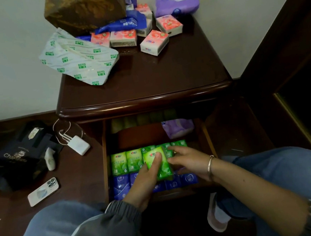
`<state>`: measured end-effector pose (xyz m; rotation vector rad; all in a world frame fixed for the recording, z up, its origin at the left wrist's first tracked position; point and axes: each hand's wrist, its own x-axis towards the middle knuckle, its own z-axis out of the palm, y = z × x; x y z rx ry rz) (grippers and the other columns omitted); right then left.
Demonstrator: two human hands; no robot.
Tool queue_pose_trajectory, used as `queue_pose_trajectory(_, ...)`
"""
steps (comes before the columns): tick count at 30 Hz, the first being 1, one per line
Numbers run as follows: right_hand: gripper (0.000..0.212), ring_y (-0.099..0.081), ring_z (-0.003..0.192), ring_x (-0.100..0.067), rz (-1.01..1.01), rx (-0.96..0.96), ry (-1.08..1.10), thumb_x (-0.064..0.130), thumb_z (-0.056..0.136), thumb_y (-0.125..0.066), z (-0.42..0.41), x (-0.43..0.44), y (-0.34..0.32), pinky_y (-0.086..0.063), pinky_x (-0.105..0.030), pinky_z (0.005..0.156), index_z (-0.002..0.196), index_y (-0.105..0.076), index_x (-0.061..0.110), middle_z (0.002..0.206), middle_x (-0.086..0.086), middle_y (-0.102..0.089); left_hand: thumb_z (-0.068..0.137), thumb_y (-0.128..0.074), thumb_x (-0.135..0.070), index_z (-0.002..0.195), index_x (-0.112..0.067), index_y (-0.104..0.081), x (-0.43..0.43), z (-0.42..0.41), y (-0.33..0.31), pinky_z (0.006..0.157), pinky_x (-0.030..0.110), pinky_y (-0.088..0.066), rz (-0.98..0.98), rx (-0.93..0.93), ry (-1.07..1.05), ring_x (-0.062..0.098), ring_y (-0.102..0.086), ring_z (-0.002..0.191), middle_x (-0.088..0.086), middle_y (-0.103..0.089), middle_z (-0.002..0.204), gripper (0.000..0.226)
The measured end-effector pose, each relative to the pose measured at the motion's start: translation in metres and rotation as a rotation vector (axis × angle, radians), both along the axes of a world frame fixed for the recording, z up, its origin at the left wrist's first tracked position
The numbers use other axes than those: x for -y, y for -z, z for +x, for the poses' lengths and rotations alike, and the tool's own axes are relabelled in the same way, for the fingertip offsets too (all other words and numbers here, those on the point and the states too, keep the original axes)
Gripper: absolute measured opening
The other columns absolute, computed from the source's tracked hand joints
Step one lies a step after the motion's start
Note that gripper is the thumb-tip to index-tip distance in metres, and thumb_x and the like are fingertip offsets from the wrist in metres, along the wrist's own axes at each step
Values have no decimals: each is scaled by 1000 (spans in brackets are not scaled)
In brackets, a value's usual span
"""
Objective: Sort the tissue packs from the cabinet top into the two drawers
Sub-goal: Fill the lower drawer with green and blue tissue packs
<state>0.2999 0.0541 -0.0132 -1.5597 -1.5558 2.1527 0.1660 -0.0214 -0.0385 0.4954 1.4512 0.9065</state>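
My left hand [144, 182] holds a green tissue pack [158, 163] over the open lower drawer [104, 161]. The thumb lies across the pack's front. My right hand [189, 159] reaches into the same drawer, and its fingers touch the row of green packs [127, 161] at the back. A row of blue packs [121, 185] fills the drawer's front. In the upper drawer lie a purple pack [178, 127] and dim green packs [142, 118]. On the cabinet top [144, 75] remain several pink packs [154, 42], a blue pack [122, 24], a purple soft pack [176, 3] and a white ROYO pack [79, 58].
A brown tissue box [84, 6] stands at the back of the cabinet top. On the floor to the left lie a phone [43, 191], a white charger with cables [79, 144] and a dark box [15, 159]. My knees frame the drawer. Dark furniture stands at the right.
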Motion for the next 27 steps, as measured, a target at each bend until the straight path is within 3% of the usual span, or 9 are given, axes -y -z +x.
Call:
queue_pose_trajectory(2, 49, -62, 97, -18, -88, -55, 82, 19, 96, -48, 8, 1, -1, -51, -29, 82, 142, -34, 18, 122, -7, -59, 59, -50, -88, 144, -18, -39, 2, 1, 2, 114, 41, -33, -8, -101, 143, 17, -47, 131, 1, -49, 143, 111)
queue_pose_trajectory(6, 40, -61, 96, -25, -142, -66, 110, 36, 93, -52, 23, -3, -2, -49, -36, 87, 127, -51, 15, 126, -13, -59, 79, -44, -71, 133, -27, -52, 4, 4, 0, 96, 13, -42, 37, -263, 361, -3, -58, 107, -12, -60, 126, 70)
queue_pose_trajectory(8, 38, -62, 97, -23, -162, -57, 27, 41, 88, -58, 29, -2, -2, -49, -35, 86, 115, -56, 16, 119, -8, -62, 81, -39, -70, 131, -30, -51, 4, 5, 2, 96, 17, -41, 42, -364, 466, 4, -57, 113, -11, -59, 127, 65)
queue_pose_trajectory(11, 24, -60, 94, -12, -143, -23, -80, 37, 83, -67, 34, -2, 0, -50, -28, 78, 97, -63, 18, 101, 2, -64, 75, -37, -73, 128, -39, -46, 6, 7, 3, 91, 8, -35, 77, -402, 616, 1, -49, 119, -17, -52, 130, 64)
queue_pose_trajectory(15, 6, -58, 84, -12, 7, 25, -140, 20, 81, -71, 34, -8, 3, -45, -26, 76, 81, -66, 17, 85, 1, -63, 73, -38, -76, 137, -29, -43, 8, 14, 11, 96, 20, -38, 104, -471, 669, 5, -51, 118, -7, -54, 133, 80)
queue_pose_trajectory(17, 6, -59, 89, -12, 124, 60, -140, 19, 78, -73, 36, -19, 1, -45, -25, 82, 81, -68, 20, 87, 1, -65, 72, -36, -78, 135, -30, -43, 5, 16, 11, 88, 17, -36, 111, -454, 625, 3, -51, 113, -8, -55, 130, 80)
queue_pose_trajectory(20, 13, -59, 86, -14, 291, 172, -33, 20, 75, -76, 49, -47, -2, -44, -24, 78, 86, -71, 15, 86, -2, -66, 78, -37, -73, 132, -24, -50, -2, 13, 16, 89, 21, -38, 151, -472, 511, 7, -55, 108, -4, -58, 126, 74)
queue_pose_trajectory(24, 23, -56, 81, -12, 529, 467, -5, 26, 72, -79, 75, -74, 4, -40, -24, 72, 89, -70, 16, 85, 0, -62, 93, -50, -48, 136, -19, -46, -5, 1, 37, 95, 30, -42, 214, -938, 609, 18, -53, 114, 2, -53, 128, 52)
queue_pose_trajectory(27, 24, -57, 82, -11, 551, 552, -137, 30, 70, -80, 78, -72, 13, -40, -22, 72, 88, -69, 19, 87, 2, -63, 94, -47, -43, 139, -22, -44, -9, 5, 52, 100, 35, -38, 296, -1106, 742, 19, -45, 123, -1, -47, 136, 50)
